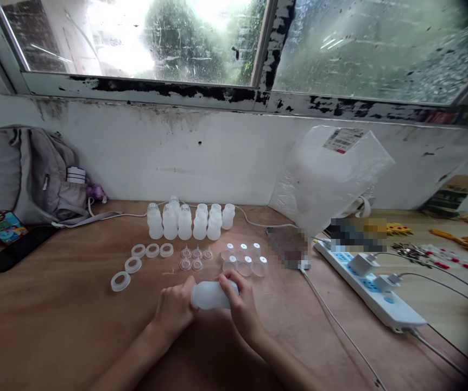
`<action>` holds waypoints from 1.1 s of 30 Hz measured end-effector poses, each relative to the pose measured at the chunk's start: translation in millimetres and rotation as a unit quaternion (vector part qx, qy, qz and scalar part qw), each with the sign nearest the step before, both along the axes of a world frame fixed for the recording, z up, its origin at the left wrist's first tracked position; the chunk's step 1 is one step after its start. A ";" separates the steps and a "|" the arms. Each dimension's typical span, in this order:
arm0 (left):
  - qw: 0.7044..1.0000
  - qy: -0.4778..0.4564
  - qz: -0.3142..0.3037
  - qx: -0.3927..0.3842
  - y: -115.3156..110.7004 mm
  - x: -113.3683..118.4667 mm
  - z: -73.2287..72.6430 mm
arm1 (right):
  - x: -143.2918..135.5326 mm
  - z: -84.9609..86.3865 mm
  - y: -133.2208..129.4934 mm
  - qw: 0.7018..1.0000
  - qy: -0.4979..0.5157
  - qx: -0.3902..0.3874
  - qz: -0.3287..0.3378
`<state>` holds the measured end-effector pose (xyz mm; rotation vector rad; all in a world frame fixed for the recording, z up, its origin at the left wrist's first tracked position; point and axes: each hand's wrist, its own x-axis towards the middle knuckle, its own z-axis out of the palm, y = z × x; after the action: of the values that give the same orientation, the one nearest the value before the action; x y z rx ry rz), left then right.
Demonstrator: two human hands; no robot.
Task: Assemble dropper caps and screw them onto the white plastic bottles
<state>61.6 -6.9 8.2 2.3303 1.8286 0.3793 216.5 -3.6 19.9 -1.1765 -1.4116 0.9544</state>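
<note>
A white translucent bottle [210,295] lies sideways between my hands, above the near part of the table. My left hand [178,304] is closed round its left end, and my right hand [242,307] wraps its right end. Whatever is at the two ends is hidden by my fingers. Beyond them stand several similar bottles [184,224], some topped with clear caps. White rings [132,265] lie to the left, clear nipples [197,253] in the middle, and round clear discs or caps [244,266] to the right.
A phone [289,247] with a cable lies right of the discs. Farther right is a white power strip [374,288] with plugs. A plastic bag [327,174] leans on the wall. At the left are a grey backpack [30,174] and a dark flat object [18,250].
</note>
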 end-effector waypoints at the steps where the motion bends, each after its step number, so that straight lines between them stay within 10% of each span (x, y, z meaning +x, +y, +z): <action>1: 1.000 -0.020 -0.010 0.018 0.7 -0.6 -2.5 | 0.8 2.6 -1.8 1.000 -0.016 0.022 -0.001; 5: 0.984 -0.132 -0.058 0.103 2.2 -2.9 -8.6 | 2.5 7.0 -5.1 0.999 0.000 0.034 -0.014; 9: 0.942 -0.292 0.034 0.162 7.2 -2.3 -9.4 | 3.0 2.2 3.9 0.982 0.153 -0.105 -0.037; 15: 0.796 -0.590 0.126 -0.034 12.9 3.0 -11.7 | -0.8 -4.2 13.2 0.940 0.307 -0.150 0.005; 21: 0.731 -0.673 0.056 -0.101 -4.5 17.3 -2.6 | -8.5 -12.0 -4.8 0.993 0.078 0.007 0.087; 26: 0.708 -0.690 0.073 -0.133 -4.2 15.5 6.0 | -11.0 -8.4 -12.3 0.980 -0.074 0.112 0.147; 33: 0.672 -0.714 0.107 -0.162 -1.1 11.0 6.8 | 12.0 -15.1 19.5 0.997 -0.062 0.018 -0.031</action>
<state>72.6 -8.0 15.0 0.8217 1.0643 1.2762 228.5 15.9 4.9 -1.2624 -1.4763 0.8212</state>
